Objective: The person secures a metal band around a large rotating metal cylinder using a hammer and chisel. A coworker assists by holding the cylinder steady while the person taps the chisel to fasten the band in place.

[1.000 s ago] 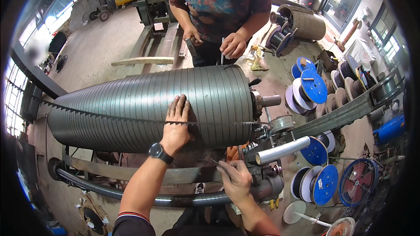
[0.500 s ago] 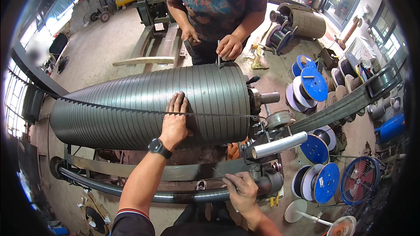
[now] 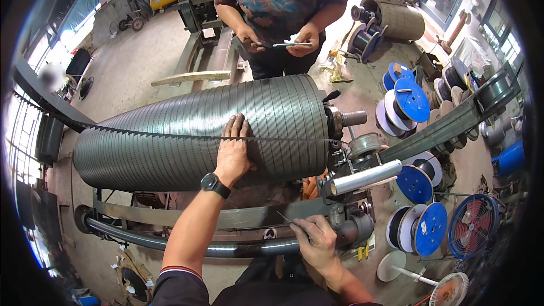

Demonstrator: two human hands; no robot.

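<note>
My left hand point(image 3: 233, 156) rests with its palm and outstretched fingers on a large grooved roller point(image 3: 170, 158), its surface covered by closely spaced rings. A dark toothed strip point(image 3: 198, 136) runs along the roller's length, passing at my fingers. Lower right, my right hand point(image 3: 315, 237) is closed, pinching a thin, pale wire-like piece point(image 3: 284, 217) that points up and left. That hand is above the right end of a dark shiny pipe point(image 3: 226, 249). Below the roller lies a flat metal bar point(image 3: 215, 217).
Across the roller a person point(image 3: 280, 5) holds a slim flat object point(image 3: 292, 45) with both hands. A silver cylinder point(image 3: 365, 177) and a grooved pulley point(image 3: 364, 145) sit at the roller's right end. Blue and white spools point(image 3: 412, 100) and a fan point(image 3: 473, 226) stand farther right.
The other person's hands have lifted off the roller and now hold the slim object before the body. My hands keep about the same places; the whole view has shifted slightly.
</note>
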